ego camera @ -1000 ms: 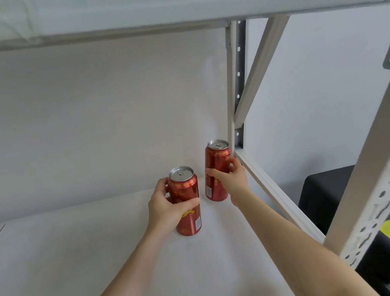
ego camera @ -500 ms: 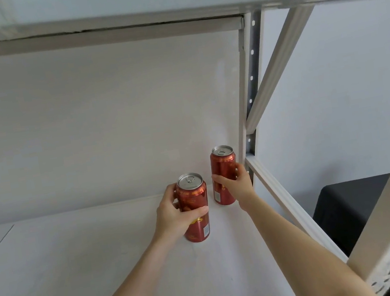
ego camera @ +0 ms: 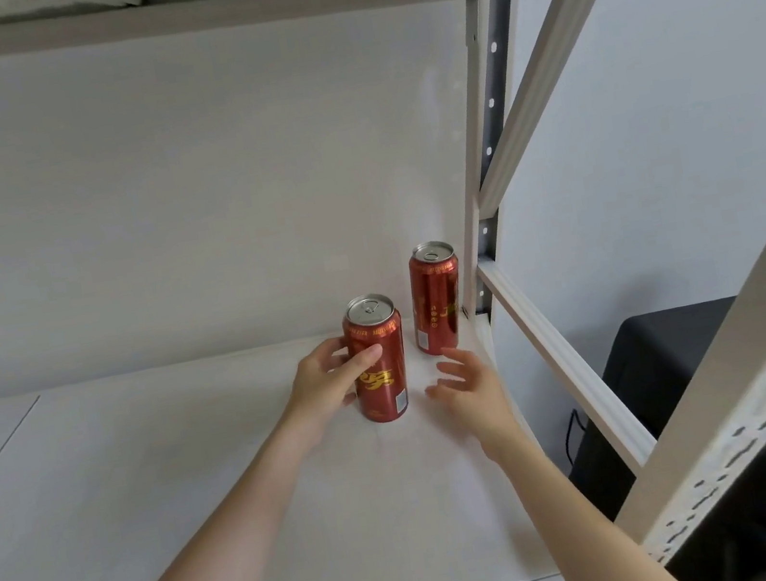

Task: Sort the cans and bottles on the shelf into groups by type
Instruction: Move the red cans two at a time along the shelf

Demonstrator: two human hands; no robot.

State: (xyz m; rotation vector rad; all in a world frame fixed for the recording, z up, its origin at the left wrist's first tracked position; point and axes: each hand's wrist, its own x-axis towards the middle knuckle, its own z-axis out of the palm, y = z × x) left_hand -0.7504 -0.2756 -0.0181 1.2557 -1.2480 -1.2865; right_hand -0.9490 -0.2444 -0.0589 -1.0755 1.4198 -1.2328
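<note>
Red cans: back can (ego camera: 438, 298) placed in the corner, right hand (ego camera: 470, 384) open; left hand (ego camera: 331, 385) grips front can (ego camera: 379, 359); grouping apparently begun.

Two bare forearms, uncovered from the lower frame edge to the wrists, were all that showed of the person. No sleeve, cuff or glove covered either arm. The slender left hand (ego camera: 330, 382) wore no ring, watch or band, with short, unpainted nails on the thumb and fingers. The right hand (ego camera: 469, 379) was likewise unadorned, its wrist bare and its fingers slightly blurred.
</note>
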